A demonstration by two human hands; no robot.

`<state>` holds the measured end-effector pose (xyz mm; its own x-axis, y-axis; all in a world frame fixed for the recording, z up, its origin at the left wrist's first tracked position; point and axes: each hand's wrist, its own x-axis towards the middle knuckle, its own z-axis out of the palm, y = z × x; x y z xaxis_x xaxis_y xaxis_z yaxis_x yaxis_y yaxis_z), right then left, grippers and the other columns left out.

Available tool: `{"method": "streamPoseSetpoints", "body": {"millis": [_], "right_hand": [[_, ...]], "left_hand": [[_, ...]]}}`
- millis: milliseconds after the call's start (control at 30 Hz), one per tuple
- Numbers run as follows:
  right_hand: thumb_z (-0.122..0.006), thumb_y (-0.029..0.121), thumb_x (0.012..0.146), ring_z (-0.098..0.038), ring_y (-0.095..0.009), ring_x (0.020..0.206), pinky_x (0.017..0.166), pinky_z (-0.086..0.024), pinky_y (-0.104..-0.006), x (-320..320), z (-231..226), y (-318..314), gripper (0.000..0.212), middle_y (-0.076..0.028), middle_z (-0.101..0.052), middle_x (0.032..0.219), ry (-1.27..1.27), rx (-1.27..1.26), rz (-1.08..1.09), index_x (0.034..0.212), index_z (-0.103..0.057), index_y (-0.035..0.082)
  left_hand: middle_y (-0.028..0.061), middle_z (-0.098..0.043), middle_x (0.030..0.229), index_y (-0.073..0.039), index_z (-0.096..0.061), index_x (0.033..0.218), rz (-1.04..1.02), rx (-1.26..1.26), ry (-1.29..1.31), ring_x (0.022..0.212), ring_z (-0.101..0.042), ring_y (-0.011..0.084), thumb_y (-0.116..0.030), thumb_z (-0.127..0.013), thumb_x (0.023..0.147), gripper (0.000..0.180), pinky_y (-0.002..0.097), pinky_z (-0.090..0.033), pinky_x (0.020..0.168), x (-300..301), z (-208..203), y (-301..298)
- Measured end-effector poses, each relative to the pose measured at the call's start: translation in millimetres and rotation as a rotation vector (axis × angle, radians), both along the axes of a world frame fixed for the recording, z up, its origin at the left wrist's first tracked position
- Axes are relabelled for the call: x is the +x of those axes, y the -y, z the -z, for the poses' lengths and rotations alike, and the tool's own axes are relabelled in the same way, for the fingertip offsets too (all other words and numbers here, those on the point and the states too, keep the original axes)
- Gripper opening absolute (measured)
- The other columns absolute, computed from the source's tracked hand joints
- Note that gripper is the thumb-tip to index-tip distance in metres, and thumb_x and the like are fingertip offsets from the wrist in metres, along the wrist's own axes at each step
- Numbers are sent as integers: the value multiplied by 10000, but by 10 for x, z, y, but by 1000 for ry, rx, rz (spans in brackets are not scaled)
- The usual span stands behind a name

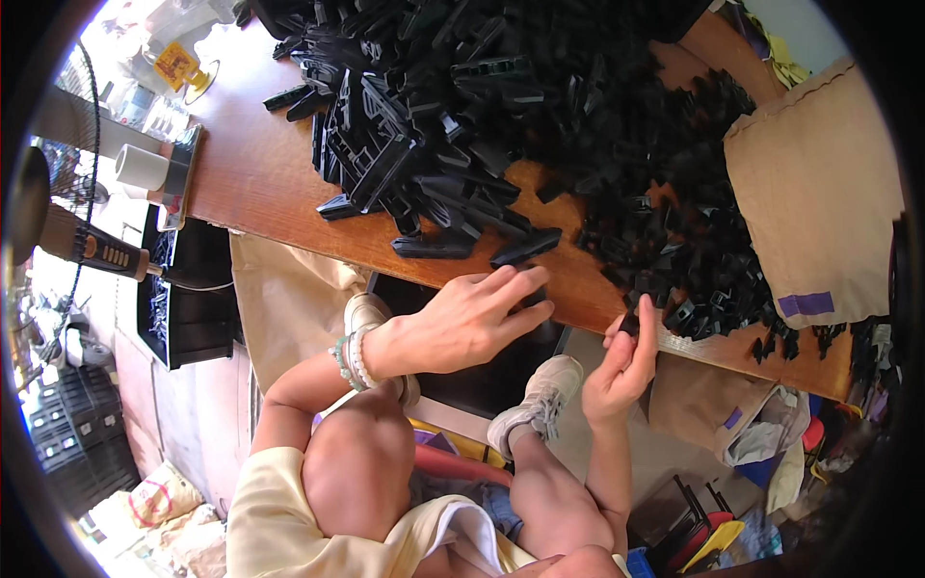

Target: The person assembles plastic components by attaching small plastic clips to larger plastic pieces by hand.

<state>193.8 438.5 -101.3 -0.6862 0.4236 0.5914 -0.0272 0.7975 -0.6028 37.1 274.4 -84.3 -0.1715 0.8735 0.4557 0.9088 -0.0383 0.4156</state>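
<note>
Black plastic pieces [496, 82] lie heaped just beyond both hands [467, 323] [619, 376].

R hand [620, 374] holds sm blk pc [629, 322], L hand [469, 323] nr tbl [255, 178] edge.

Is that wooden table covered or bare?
Partly covered: black plastic parts lie heaped on the wooden table, but bare wood shows at left.

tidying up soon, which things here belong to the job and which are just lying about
Likely job things:
long black plastic parts
small black plastic pieces by the right hand

Apparently just lying about:
white cylindrical object
dark wire-caged fan
</note>
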Motion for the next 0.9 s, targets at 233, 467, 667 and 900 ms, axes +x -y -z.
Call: {"method": "streamPoseSetpoints", "body": {"millis": [233,467,667,900], "right_hand": [[-338,223,1079,-464,-87,499,432,-335,-196,43,-214,12,354,-48,-520,676,77,-953,-25,1334,-492,30],[-432,243,1059,-473,-93,496,424,-332,-198,28,-246,-161,409,-92,-574,758,-118,-1817,-450,1414,-430,40],[-495,49,994,-474,-75,515,491,-391,-202,76,-284,58,384,-83,-620,860,316,-839,-197,1377,-513,11],[-727,-90,778,-565,-163,739,601,-456,-286,5,-214,-48,339,-78,-585,878,259,-304,-80,1107,-696,-16]], "left_hand": [[121,-616,1075,-15,-634,1077,-43,78,68,803,-625,232,-106,-771,759,358,311,-536,605,129,201,-263],[131,-608,1056,32,-632,1094,-155,188,229,867,-647,279,-50,-764,757,371,359,-550,693,145,170,-231],[130,-592,1030,42,-640,1091,-161,157,206,850,-633,287,-16,-745,756,355,368,-542,696,118,227,-145],[126,-585,1011,34,-642,1072,-127,147,215,798,-604,286,6,-735,734,351,372,-518,670,95,229,-103]]}}
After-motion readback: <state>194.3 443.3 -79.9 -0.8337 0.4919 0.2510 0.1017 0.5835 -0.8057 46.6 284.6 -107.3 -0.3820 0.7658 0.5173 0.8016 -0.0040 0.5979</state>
